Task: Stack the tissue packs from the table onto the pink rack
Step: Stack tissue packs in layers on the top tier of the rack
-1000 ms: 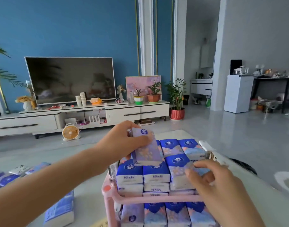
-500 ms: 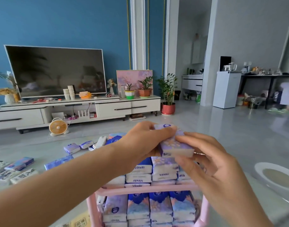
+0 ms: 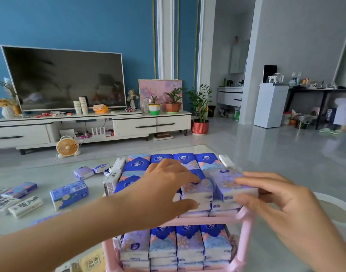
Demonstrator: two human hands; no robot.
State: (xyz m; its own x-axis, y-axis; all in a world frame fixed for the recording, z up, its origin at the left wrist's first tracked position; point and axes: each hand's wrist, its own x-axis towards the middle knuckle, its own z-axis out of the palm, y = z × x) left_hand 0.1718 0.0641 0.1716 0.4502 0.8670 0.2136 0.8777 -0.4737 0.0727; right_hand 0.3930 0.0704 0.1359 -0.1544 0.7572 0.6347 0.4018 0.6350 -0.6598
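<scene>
The pink rack (image 3: 246,230) stands in front of me, with rows of blue and purple tissue packs filling both its top shelf and its lower shelf (image 3: 176,244). My right hand (image 3: 282,205) pinches a purple tissue pack (image 3: 230,185) between fingers and thumb, and that pack lies on the front right of the top stack. Spread over the packs just left of it is my left hand (image 3: 164,191); its index finger and thumb touch the neighbouring pack (image 3: 197,191) without gripping it.
Loose tissue packs lie on the white table (image 3: 50,173) to the left: a larger blue one (image 3: 69,194), small ones (image 3: 83,172) and white-wrapped ones (image 3: 25,206). One white pack (image 3: 111,179) leans against the rack's left side. A TV unit and floor fan stand beyond.
The purple pack has come down from mid-air onto the front right of the top stack. My left hand has let go of it and spread open, while my right hand holds it.
</scene>
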